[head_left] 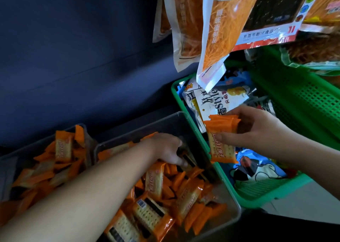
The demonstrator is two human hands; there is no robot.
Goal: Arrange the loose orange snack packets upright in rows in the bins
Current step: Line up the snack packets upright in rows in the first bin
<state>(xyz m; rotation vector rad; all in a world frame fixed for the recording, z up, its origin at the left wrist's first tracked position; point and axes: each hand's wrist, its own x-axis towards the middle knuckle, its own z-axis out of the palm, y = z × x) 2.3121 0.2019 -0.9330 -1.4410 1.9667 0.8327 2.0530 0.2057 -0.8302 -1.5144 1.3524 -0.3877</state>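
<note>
Two clear plastic bins sit side by side. The nearer bin (237,207) holds several loose orange snack packets (185,199) lying at all angles. The left bin (83,126) holds more orange packets (63,148), some upright. My left hand (168,148) reaches down into the nearer bin, its fingers curled among the packets at the far end; what they hold is hidden. My right hand (257,127) grips a small stack of orange packets (221,140) above the rim between the bin and the green basket.
A green mesh basket (265,195) to the right holds mixed snack bags. A second green basket (303,94) stands behind it. Large bags of orange strips (215,35) hang overhead. A dark blue wall (73,48) fills the left.
</note>
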